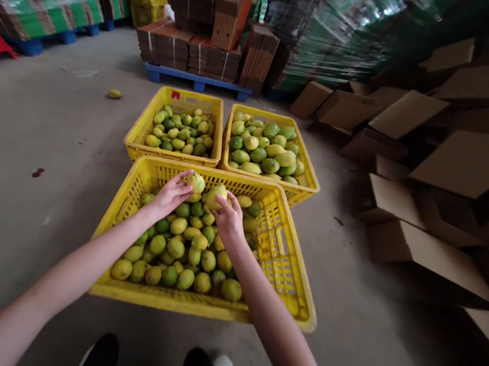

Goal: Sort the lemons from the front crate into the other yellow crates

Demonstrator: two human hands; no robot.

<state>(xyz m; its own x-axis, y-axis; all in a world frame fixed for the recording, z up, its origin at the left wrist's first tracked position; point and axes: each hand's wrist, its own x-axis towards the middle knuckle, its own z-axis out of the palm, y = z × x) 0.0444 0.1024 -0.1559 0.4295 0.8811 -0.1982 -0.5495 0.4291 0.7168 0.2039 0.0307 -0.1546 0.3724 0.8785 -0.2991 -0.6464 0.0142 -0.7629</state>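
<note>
My left hand (173, 194) grips a yellow-green lemon (196, 183) between thumb and fingers. Just to the right, my right hand (228, 216) is closed on another pale yellow lemon (216, 196). Both fruits are held side by side above the near yellow crate (159, 298), toward its far wall. Inside that crate lie many yellow and green lemons (175, 248). My forearms cover parts of the crate's left and right sides.
Behind stand two more yellow crates, the left one (138, 141) with smaller lemons and the right one (312, 173) with larger fruit. One lemon (114, 94) lies on the floor. Cardboard boxes (413, 114) pile up at right. A blue pallet (198, 82) bears flattened cartons.
</note>
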